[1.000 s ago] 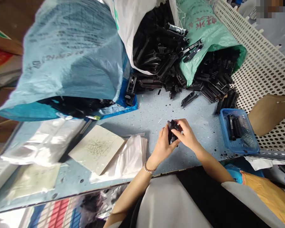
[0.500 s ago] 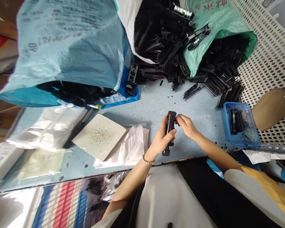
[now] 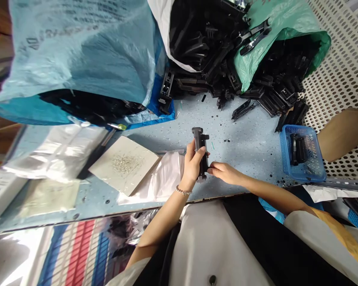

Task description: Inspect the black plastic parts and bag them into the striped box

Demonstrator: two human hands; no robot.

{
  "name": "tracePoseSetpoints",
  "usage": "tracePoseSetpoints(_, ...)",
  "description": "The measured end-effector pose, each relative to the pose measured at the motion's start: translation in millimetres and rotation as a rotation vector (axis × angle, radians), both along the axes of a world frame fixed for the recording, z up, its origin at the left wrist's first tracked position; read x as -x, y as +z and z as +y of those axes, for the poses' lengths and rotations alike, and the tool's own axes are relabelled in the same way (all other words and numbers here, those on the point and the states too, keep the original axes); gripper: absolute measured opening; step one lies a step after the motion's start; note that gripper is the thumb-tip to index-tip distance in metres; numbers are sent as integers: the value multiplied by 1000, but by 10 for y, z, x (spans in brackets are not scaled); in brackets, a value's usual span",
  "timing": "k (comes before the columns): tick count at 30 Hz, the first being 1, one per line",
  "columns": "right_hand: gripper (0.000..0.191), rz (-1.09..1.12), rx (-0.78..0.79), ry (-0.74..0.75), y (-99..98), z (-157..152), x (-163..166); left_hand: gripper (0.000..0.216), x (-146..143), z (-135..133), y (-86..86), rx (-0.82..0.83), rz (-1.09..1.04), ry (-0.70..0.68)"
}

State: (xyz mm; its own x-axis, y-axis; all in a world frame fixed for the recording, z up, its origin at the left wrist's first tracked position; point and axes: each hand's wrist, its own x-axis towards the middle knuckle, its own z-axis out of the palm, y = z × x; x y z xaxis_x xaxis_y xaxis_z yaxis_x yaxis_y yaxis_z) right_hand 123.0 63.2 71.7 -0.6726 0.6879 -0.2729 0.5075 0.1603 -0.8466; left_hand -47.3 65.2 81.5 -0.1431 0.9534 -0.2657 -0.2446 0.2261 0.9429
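Observation:
My left hand [image 3: 193,161] is wrapped round a long black plastic part [image 3: 201,142] with its thumb across the front. The part stands nearly upright in the view, over the table, with short stubs sticking out at its top end. At the part's lower right edge, my right hand [image 3: 222,172] has its fingers pinched together. Its fingertips meet the edge there, and whatever lies between them is hidden.
A blue plastic bag [image 3: 86,59], a white bag [image 3: 159,24] and a green bag [image 3: 247,67] hold black parts at the back. A blue basket [image 3: 319,159] stands right. Left lie a square board [image 3: 101,169] with tiny pieces and thin white sheets [image 3: 164,178].
The black part has moved left and been turned, so its stubs now point right at the top. My right hand has slid from its upper end down to its lower end.

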Motion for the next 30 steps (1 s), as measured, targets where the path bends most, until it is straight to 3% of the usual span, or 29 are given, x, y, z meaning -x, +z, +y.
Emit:
tracePoseSetpoints(2,41,-13,191,86,-33,236,-44,46,-10,-28,-142,19,59,19)
tracePoseSetpoints(3,40,-36,176,91,-36,414,-90,45,-27,-50,-224,39,91,-6)
tracePoseSetpoints(4,38,-76,93,55,-31,625,-153,44,-56,-78,-308,57,134,-45)
tracePoseSetpoints(6,30,-203,-252,-186,-10,1107,-328,41,-150,-161,-468,46,269,-120)
tracePoseSetpoints(8,47,-406,-550,-323,5,1581,-541,39,-271,-259,-595,-33,431,-175)
tracePoseSetpoints(10,61,-597,-640,-308,5,1932,-733,39,-370,-330,-672,-119,543,-218)
tracePoseSetpoints(12,60,-637,-669,-253,-8,2068,-832,39,-408,-326,-685,-168,568,-213)
tracePoseSetpoints(14,48,-510,-724,-235,-28,1950,-796,45,-376,-226,-633,-151,440,-168)
tracePoseSetpoints(17,39,-158,-820,-176,-65,1383,-553,66,-247,38,-451,-18,-60,-134)
tracePoseSetpoints(19,32,54,-827,41,-68,911,-384,72,-155,195,-299,92,-358,-157)
tracePoseSetpoints(21,27,188,-803,202,-28,543,-297,65,-97,266,-160,145,-427,-167)
tracePoseSetpoints(23,26,256,-823,84,55,376,-303,54,-94,242,-57,118,-339,-151)
tracePoseSetpoints(26,20,184,-833,-222,191,465,-375,51,-195,104,17,59,-247,-218)
tracePoseSetpoints(30,39,87,-632,-282,235,696,-319,52,-381,-30,6,56,-205,-281)
